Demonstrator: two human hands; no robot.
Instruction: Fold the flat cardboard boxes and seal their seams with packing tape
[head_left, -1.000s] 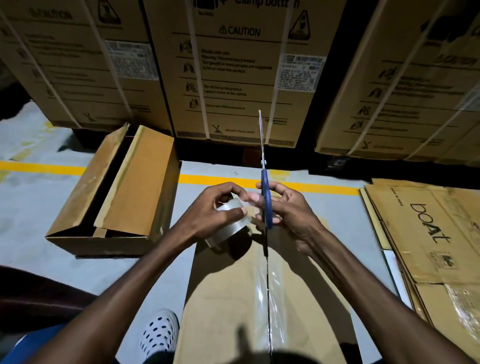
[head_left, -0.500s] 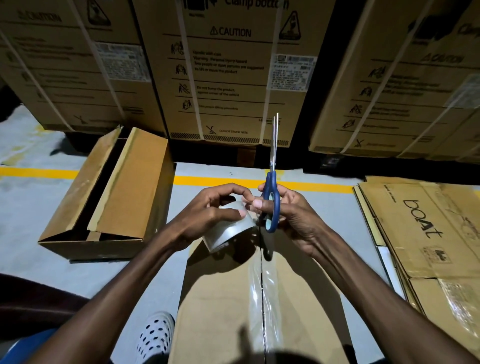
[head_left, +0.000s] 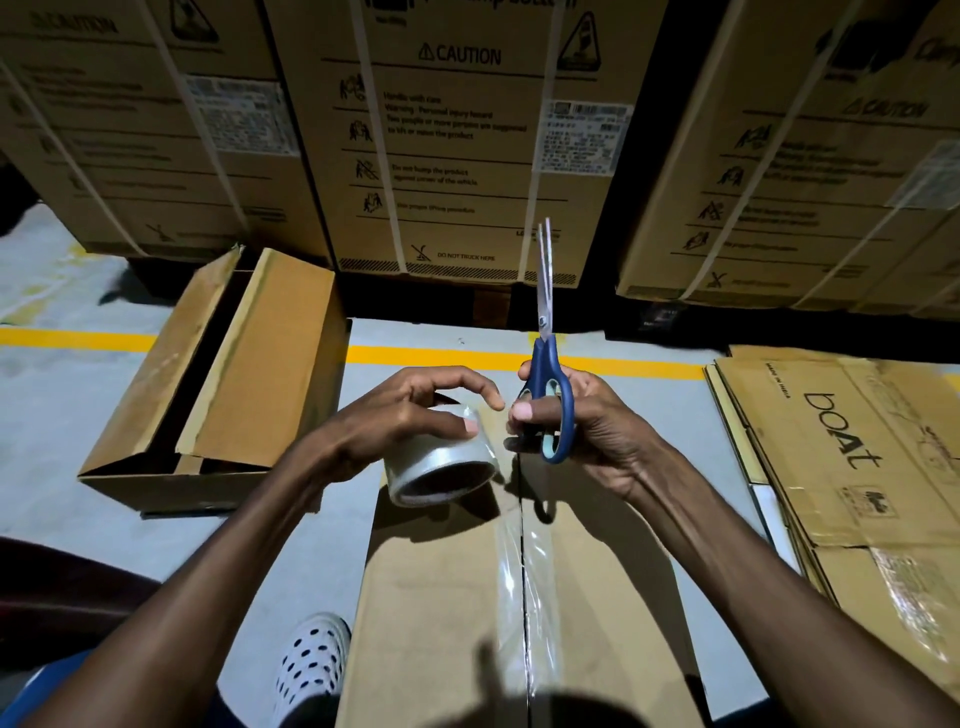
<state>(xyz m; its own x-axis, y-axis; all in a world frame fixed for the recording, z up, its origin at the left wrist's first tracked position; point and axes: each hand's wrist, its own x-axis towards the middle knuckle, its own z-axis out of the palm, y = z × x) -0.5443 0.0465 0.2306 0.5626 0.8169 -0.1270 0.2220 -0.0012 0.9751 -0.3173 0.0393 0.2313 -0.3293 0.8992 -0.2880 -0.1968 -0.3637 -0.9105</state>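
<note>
Two hands meet just above the far end of the box (head_left: 441, 597), which lies flat-topped on the floor right in front of the person. Its centre seam runs straight away from the viewer, and a clear strip of tape (head_left: 511, 571) already lies along it, glossy and a bit wrinkled.

Left hand (head_left: 410, 415) curls over the tape roll (head_left: 441, 467): thumb presses the roll's outer face, fingers arch above it. Roll is a clear-film ring w/ a pale core, open side tilted toward the camera. It hovers just left of the seam, slightly above the cardboard.

Right hand (head_left: 587, 431) grips the scissors (head_left: 545, 364) w/ fingers through the blue loops; steel blades point up and away, nearly together. Scissors sit directly over the seam line, just right of the roll, w/ only a small gap btwn the two hands.

Can't tell if film still links roll to the laid strip; too clear to see. Probably a cut is at hand, so the blades would need to tip down into that gap.

Cardboard is matte brown corrugate. Another box (head_left: 218, 379) stands open to the left, flat sheets (head_left: 857, 467) lie stacked to the right.
</note>
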